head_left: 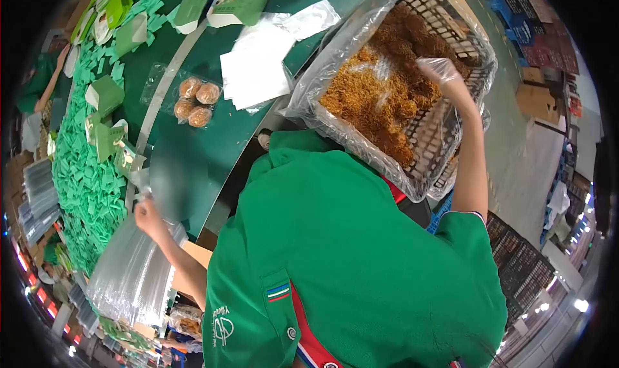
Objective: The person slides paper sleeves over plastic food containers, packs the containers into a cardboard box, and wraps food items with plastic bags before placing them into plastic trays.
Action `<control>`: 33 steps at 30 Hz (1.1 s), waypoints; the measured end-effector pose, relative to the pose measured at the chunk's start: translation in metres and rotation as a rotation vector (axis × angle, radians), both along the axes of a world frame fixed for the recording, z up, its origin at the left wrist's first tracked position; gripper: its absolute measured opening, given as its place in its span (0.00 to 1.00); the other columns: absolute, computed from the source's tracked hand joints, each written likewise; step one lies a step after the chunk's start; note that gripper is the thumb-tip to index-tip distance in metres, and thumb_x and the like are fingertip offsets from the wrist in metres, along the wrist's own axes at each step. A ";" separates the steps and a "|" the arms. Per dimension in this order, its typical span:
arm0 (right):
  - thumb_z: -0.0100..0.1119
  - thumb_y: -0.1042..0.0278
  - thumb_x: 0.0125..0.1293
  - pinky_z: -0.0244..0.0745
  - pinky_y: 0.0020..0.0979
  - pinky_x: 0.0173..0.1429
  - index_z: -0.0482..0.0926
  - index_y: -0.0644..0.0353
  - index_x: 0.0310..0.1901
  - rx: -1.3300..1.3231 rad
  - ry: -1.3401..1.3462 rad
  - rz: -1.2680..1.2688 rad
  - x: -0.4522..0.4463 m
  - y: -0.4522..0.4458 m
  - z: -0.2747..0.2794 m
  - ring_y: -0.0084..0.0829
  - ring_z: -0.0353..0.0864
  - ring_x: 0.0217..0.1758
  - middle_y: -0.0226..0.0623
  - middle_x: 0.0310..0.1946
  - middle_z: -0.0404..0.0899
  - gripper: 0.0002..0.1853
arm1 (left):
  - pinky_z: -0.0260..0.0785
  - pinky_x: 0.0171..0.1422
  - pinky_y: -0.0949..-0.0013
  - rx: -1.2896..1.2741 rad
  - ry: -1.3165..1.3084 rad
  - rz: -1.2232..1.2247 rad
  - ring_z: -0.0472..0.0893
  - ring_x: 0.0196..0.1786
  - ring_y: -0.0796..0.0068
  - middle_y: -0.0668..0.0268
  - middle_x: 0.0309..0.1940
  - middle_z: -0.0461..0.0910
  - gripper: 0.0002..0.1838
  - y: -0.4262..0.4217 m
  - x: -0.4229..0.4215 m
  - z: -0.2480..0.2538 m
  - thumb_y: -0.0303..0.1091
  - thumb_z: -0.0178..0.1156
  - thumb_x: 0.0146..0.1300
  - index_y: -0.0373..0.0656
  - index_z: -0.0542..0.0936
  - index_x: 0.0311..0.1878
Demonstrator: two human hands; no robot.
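Note:
My left hand [148,214] is at the left, its fingers pinched together against a bit of clear plastic [139,176], below a green-and-white packet [126,156]. Just what the fingertips hold is too small to tell. My right hand [442,73], in a clear plastic glove, is over a film-lined crate [371,145]. Golden-brown crumbly food [361,87] fills much of the crate, with darker stuff beside the hand. The gloved fingers are blurred. Round brown balls [198,101] sit in clear packaging on the green table [225,142].
Many small green packets [87,207] pile up at the left, beside stacked clear trays [132,271]. White sheets [258,65] lie near the crate. Green cartons [237,6] are at the top. Another person's arm [55,78] shows at the far left.

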State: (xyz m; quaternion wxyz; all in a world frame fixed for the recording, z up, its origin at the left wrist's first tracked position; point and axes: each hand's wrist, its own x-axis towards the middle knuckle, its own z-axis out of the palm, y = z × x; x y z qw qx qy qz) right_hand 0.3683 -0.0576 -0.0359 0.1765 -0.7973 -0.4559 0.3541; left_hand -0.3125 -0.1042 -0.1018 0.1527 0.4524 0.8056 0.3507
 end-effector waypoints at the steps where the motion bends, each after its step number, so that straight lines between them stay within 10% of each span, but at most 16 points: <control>1: 0.59 0.39 0.55 0.67 0.35 0.57 0.74 0.63 0.49 -0.121 -0.087 0.004 -0.002 -0.005 -0.009 0.34 0.75 0.51 0.41 0.48 0.77 0.32 | 0.58 0.27 0.71 -0.066 0.027 -0.047 0.62 0.23 0.82 0.71 0.17 0.68 0.15 -0.004 0.004 -0.016 0.35 0.58 0.60 0.36 0.72 0.22; 9: 0.59 0.39 0.53 0.72 0.32 0.48 0.76 0.67 0.40 -0.212 -0.322 0.546 -0.042 0.004 -0.085 0.35 0.80 0.42 0.44 0.38 0.81 0.32 | 0.56 0.26 0.67 -0.271 0.052 -0.269 0.58 0.21 0.75 0.66 0.14 0.61 0.12 -0.008 0.095 -0.066 0.37 0.60 0.57 0.38 0.77 0.27; 12: 0.52 0.32 0.53 0.74 0.35 0.49 0.81 0.58 0.40 -0.134 -0.438 0.162 -0.025 0.032 -0.092 0.37 0.81 0.43 0.45 0.37 0.81 0.32 | 0.56 0.26 0.67 -0.296 0.037 -0.281 0.58 0.21 0.74 0.64 0.14 0.61 0.12 -0.005 0.103 -0.079 0.37 0.59 0.57 0.36 0.75 0.26; 17: 0.58 0.38 0.53 0.76 0.39 0.40 0.71 0.67 0.44 0.508 -0.873 0.322 0.002 0.089 -0.129 0.42 0.81 0.36 0.48 0.31 0.79 0.34 | 0.59 0.28 0.65 -0.384 0.063 -0.305 0.65 0.22 0.72 0.60 0.16 0.66 0.13 -0.003 0.112 -0.070 0.35 0.58 0.55 0.34 0.70 0.25; 24: 0.55 0.46 0.57 0.75 0.42 0.40 0.69 0.69 0.43 0.329 -0.935 0.368 0.003 0.137 -0.168 0.47 0.78 0.37 0.58 0.37 0.75 0.29 | 0.65 0.34 0.56 -0.480 0.150 -0.364 0.73 0.30 0.47 0.52 0.25 0.74 0.10 0.001 0.111 -0.078 0.36 0.56 0.51 0.38 0.71 0.27; 33: 0.50 0.63 0.59 0.62 0.44 0.60 0.77 0.65 0.40 0.427 -1.031 0.668 -0.012 0.123 -0.162 0.46 0.70 0.54 0.46 0.46 0.75 0.15 | 0.69 0.42 0.63 -0.316 0.157 -0.301 0.78 0.39 0.53 0.54 0.36 0.78 0.12 0.014 0.124 -0.053 0.32 0.58 0.53 0.38 0.77 0.40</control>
